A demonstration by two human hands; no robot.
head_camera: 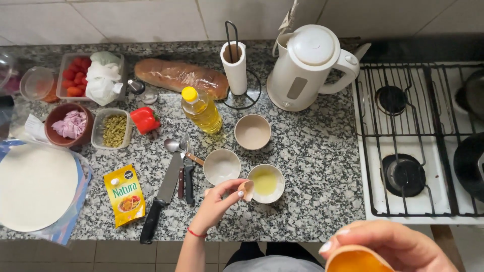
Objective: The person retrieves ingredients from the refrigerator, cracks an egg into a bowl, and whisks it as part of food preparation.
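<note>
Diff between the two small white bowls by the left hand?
The bowl nearest the left hand, right bowl, holds pale yellow liquid; the left bowl looks empty. The left bowl touches a spoon handle; the right bowl has an eggshell piece held at its rim. Both are round, white, upright and similar in size.

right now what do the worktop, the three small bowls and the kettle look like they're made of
Worktop: speckled grey-black stone, likely polished granite, going by its grain. Three small bowls: smooth, glossy, thick-rimmed, probably glazed ceramic. Kettle: cream moulded body with soft sheen, apparently plastic.
</note>
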